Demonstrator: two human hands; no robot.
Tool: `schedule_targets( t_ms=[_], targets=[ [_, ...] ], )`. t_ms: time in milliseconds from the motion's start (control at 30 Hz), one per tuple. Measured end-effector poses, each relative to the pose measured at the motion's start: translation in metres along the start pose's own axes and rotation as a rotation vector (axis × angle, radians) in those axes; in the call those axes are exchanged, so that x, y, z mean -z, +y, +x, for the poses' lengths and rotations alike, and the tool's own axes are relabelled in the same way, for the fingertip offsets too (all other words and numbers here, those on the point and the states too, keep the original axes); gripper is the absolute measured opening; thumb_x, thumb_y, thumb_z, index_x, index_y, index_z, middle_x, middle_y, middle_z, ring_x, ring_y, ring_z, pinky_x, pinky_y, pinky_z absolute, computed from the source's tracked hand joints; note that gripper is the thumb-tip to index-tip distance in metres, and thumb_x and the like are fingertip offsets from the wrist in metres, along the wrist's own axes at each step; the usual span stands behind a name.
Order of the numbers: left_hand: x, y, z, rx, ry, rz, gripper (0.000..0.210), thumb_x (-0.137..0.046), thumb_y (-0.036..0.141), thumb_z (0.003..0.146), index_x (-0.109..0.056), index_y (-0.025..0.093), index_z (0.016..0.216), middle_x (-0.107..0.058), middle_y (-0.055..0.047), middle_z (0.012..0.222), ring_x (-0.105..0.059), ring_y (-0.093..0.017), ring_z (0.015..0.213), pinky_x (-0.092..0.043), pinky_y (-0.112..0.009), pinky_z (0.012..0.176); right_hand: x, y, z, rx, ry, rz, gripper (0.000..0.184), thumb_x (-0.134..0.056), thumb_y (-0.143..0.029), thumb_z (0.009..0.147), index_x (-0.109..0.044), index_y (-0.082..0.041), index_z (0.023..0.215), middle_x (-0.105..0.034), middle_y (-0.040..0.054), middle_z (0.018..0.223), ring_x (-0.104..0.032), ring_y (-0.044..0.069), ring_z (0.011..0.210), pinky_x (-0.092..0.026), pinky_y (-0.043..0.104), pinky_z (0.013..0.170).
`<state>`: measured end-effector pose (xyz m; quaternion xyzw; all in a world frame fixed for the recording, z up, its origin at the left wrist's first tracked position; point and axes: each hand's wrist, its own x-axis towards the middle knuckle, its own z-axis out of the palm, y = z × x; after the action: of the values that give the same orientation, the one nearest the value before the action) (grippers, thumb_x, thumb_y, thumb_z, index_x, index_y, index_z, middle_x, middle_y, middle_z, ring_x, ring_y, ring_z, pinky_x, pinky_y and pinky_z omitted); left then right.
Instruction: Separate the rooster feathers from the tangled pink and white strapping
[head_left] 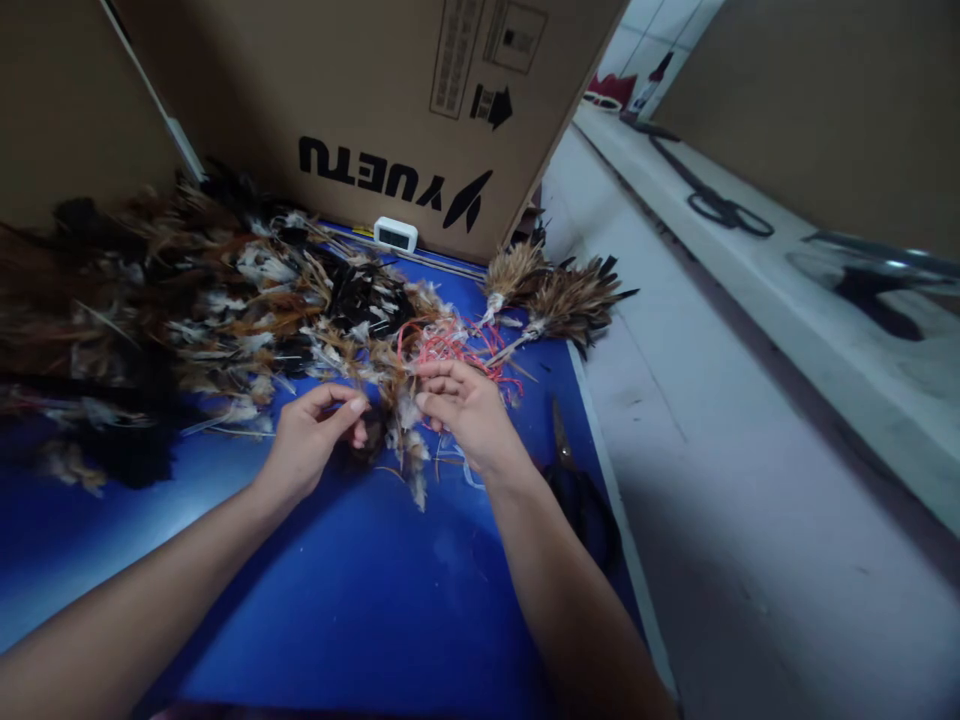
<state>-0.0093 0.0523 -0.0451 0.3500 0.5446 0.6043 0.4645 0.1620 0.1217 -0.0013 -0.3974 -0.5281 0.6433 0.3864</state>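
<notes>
Over the blue tabletop (360, 580), my left hand (311, 435) is closed in a pinch, thumb against forefinger. A dark brown feather (367, 440) shows right at its fingertips. My right hand (469, 410) faces it a short way off, thumb and fingers drawn together; what they grip is too small to make out. Loose brown and grey fluffy feathers (412, 455) lie between and below the hands. Just beyond the right fingers is a tangle of pink string (442, 342). A large heap of mixed feathers (225, 300) spreads to the left and back.
Two bound feather bunches (574, 300) lie at the table's right back corner. Black-handled scissors (570, 480) rest beside my right forearm. A small white digital display (395, 235) stands before a big cardboard box (360, 90). More scissors (724, 210) lie on the ledge at right.
</notes>
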Motion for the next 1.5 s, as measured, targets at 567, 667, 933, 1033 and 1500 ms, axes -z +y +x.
schedule_targets(
  t_ms=[567, 667, 933, 1033, 1500],
  targets=[
    [-0.011, 0.011, -0.019, 0.217, -0.176, -0.171, 0.020, -0.078, 0.030, 0.070, -0.066, 0.015, 0.071, -0.068, -0.002, 0.061, -0.062, -0.011, 0.056, -0.051, -0.020, 0.055, -0.025, 0.008, -0.011, 0.140, 0.031, -0.099, 0.022, -0.062, -0.016, 0.068, -0.059, -0.020, 0.089, -0.060, -0.0020, 0.076, -0.059, 0.011, 0.066, -0.050, 0.025, 0.064],
    [-0.010, 0.009, -0.018, 0.204, -0.162, -0.163, 0.019, -0.079, 0.029, 0.070, -0.067, 0.014, 0.071, -0.069, -0.002, 0.063, -0.064, -0.012, 0.057, -0.053, -0.020, 0.057, -0.025, 0.008, -0.012, 0.144, 0.034, -0.104, 0.022, -0.062, -0.016, 0.068, -0.059, -0.020, 0.090, -0.060, -0.0022, 0.075, -0.059, 0.011, 0.065, -0.051, 0.025, 0.063],
    [-0.010, 0.007, -0.017, 0.228, -0.137, -0.188, 0.020, -0.081, 0.027, 0.067, -0.067, 0.014, 0.072, -0.072, -0.003, 0.067, -0.068, -0.012, 0.063, -0.055, -0.019, 0.062, -0.025, 0.010, -0.013, 0.130, 0.029, -0.066, 0.022, -0.061, -0.014, 0.070, -0.059, -0.020, 0.091, -0.058, -0.0039, 0.073, -0.056, 0.009, 0.060, -0.048, 0.022, 0.056],
    [-0.010, 0.007, -0.018, 0.241, -0.127, -0.191, 0.022, -0.082, 0.027, 0.065, -0.066, 0.013, 0.071, -0.073, -0.004, 0.067, -0.069, -0.013, 0.063, -0.056, -0.020, 0.063, -0.025, 0.010, -0.013, 0.132, 0.032, -0.062, 0.022, -0.061, -0.014, 0.070, -0.059, -0.019, 0.091, -0.058, -0.0039, 0.073, -0.057, 0.009, 0.060, -0.049, 0.022, 0.056],
    [-0.012, 0.009, -0.017, 0.199, -0.074, -0.117, 0.025, -0.085, 0.027, 0.059, -0.065, 0.013, 0.068, -0.071, -0.004, 0.059, -0.067, -0.014, 0.055, -0.055, -0.022, 0.056, -0.026, 0.009, -0.015, 0.120, 0.036, -0.047, 0.024, -0.061, -0.016, 0.069, -0.057, -0.021, 0.092, -0.057, -0.0049, 0.073, -0.056, 0.008, 0.055, -0.048, 0.021, 0.053]
  ],
)
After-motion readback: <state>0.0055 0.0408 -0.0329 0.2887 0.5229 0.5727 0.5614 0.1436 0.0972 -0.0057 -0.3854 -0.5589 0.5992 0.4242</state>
